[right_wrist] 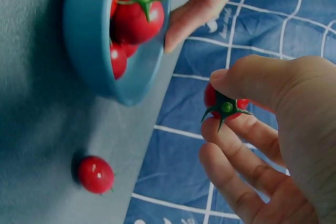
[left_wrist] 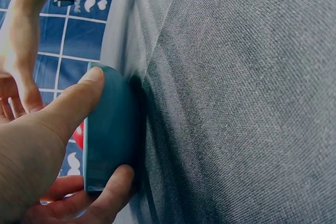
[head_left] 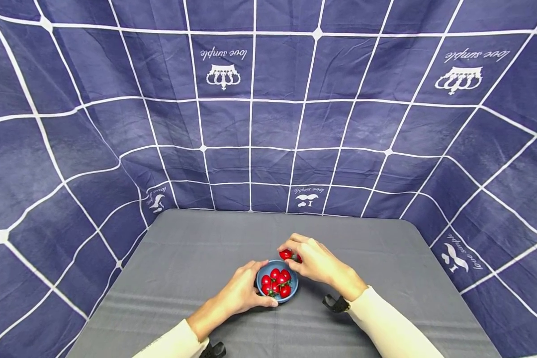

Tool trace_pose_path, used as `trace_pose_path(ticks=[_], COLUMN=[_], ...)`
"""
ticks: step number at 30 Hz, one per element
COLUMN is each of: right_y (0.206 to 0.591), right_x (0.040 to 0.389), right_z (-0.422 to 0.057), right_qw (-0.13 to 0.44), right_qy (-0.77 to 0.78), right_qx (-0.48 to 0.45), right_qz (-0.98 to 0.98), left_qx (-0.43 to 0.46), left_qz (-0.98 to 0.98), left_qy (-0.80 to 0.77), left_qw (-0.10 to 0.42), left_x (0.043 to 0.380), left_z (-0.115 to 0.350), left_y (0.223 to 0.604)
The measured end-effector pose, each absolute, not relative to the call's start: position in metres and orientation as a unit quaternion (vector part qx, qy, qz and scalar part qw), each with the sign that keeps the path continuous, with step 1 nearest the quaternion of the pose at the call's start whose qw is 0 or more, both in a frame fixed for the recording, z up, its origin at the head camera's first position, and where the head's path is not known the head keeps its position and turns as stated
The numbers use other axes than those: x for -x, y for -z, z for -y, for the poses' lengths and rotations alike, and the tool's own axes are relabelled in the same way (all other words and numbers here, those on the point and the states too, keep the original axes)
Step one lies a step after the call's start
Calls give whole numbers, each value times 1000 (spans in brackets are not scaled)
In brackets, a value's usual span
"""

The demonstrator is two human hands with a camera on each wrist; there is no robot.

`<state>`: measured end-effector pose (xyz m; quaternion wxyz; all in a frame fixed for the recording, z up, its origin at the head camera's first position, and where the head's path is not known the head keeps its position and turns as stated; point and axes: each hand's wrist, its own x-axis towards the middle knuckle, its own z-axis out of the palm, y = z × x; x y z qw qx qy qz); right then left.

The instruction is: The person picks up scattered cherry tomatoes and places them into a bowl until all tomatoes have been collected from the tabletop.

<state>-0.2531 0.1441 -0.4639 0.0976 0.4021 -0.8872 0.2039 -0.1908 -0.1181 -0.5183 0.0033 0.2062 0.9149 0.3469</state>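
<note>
A small blue bowl [head_left: 294,293] with several red cherry tomatoes [head_left: 275,287] in it stands on the grey table. My left hand [head_left: 243,288] holds the bowl from its left side, thumb at the near rim; in the left wrist view the thumb and fingers curl round the bowl's wall [left_wrist: 113,124]. Just past the bowl's far right rim, my right hand [head_left: 313,258] pinches one cherry tomato [right_wrist: 211,95] between thumb and fingers, its green stem end [right_wrist: 226,107] showing. Another loose cherry tomato [right_wrist: 96,174] lies on the cloth beside the bowl, in the right wrist view.
Grey cloth covers the table [head_left: 197,248]. A dark blue curtain [head_left: 277,124] with white grid lines surrounds its back and sides. Black wrist straps [head_left: 335,303] sit at both cream sleeves [head_left: 385,323].
</note>
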Motion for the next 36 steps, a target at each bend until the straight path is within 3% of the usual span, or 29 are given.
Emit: trace_pose_path(ticks=[8, 36], right_y=[470, 469], right_x=[248, 253], right_z=[-137, -153], right_qw=[76, 98], right_qy=[-191, -191], right_qx=[-409, -403], right_qz=[889, 889], left_qx=[-210, -216], left_qz=[-915, -918], left_qy=[-344, -332], left_qw=[5, -5], left_x=[192, 192], left_z=[118, 118], left_y=[518, 518])
